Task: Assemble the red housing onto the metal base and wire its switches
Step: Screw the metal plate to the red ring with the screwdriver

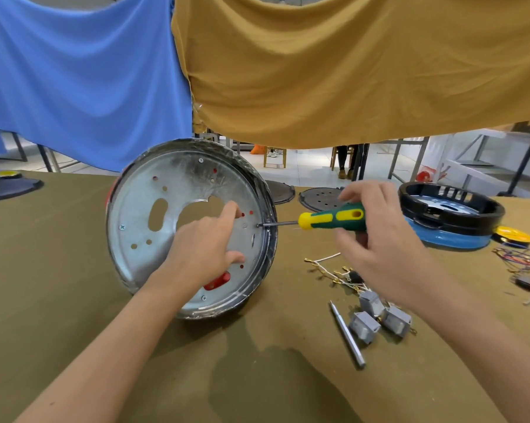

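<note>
Bare olive worktop [257,386] fills the near edge. Left hand [202,248] rests on the tilted metal base [154,239], fingers spread, index extended; red housing [217,280] shows through its holes. Right hand [379,239], grip curled round the screwdriver [331,220], holds its tip at the base's right rim. Grey switches [379,319], wires [328,270] and a metal rod [347,335] crowd the right side; black ring unit [450,215] sits toward the far right edge.
</note>
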`<state>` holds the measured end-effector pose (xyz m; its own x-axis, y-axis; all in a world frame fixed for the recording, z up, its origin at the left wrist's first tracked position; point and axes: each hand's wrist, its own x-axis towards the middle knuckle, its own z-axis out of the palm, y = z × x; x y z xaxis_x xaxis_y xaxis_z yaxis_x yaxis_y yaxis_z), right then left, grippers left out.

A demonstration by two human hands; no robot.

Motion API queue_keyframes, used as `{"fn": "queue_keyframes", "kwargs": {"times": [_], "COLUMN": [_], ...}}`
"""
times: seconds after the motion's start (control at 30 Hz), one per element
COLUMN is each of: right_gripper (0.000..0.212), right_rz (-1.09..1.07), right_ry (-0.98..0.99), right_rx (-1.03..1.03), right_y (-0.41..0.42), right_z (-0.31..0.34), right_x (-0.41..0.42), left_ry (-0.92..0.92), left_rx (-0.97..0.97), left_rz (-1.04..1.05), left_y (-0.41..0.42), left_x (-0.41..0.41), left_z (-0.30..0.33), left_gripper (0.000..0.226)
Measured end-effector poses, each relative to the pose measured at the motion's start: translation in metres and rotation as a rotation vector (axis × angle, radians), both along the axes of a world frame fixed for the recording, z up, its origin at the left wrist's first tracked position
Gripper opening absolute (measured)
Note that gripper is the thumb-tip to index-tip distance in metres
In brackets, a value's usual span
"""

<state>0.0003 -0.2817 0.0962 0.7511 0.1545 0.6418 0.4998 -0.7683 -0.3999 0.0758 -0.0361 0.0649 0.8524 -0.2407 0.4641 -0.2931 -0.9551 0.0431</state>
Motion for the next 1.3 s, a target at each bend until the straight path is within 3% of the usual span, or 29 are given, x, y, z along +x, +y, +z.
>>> {"fn": "queue_keyframes", "kwargs": {"times": [0.1, 0.2, 0.33, 0.43, 0.53, 0.7, 0.83, 0.97, 1.07, 1.17, 1.3], "right_gripper": [0.023, 0.029, 0.028, 0.026, 0.024, 0.032, 0.043, 0.038, 0.023, 0.052, 0.038], "right_rz": [0.011, -0.065, 0.018, 0.171, 0.213, -0.035, -0.130, 0.057, 0.014, -0.273, -0.114], "right_ry": [-0.087, -0.211, -0.146, 0.074, 0.065, 0.107, 0.151, 0.350, 0.212, 0.012, 0.278], "right_rx": [-0.089, -0.161, -0.226, -0.288, -0.347, -0.592, -0.577, -0.549, -0.553, -0.734, -0.666], "right_y": [-0.001, 0.009, 0.023, 0.030, 0.033, 0.041, 0.040, 0.035, 0.038, 0.048, 0.050], "right_z": [0.020, 0.053, 0.095, 0.121, 0.139, 0.121, 0.111, 0.124, 0.120, 0.112, 0.119], "right_x": [0.003, 0.007, 0.015, 0.021, 0.028, 0.052, 0.067, 0.067, 0.066, 0.067, 0.067], "left_ry": [0.026, 0.136, 0.267, 0.374, 0.454, 0.630, 0.683, 0.685, 0.669, 0.684, 0.691], "left_rx": [-0.046, -0.234, -0.324, -0.320, -0.327, -0.166, -0.157, -0.161, -0.166, -0.165, -0.155], "left_rz": [-0.027, -0.090, -0.200, -0.229, -0.285, -0.306, -0.304, -0.304, -0.304, -0.297, -0.288], "left_y": [0.003, 0.008, 0.006, 0.001, -0.001, -0.012, -0.012, -0.012, -0.013, -0.014, -0.013], "left_x": [-0.001, 0.000, -0.002, -0.004, -0.007, -0.011, -0.009, -0.008, -0.010, -0.011, -0.011], "left_z": [0.002, 0.009, 0.010, 0.011, 0.008, -0.003, -0.005, -0.006, -0.006, -0.006, -0.005], "left_gripper": [0.067, 0.067, 0.064, 0.062, 0.059, 0.054, 0.050, 0.046, 0.047, 0.048, 0.048]}}
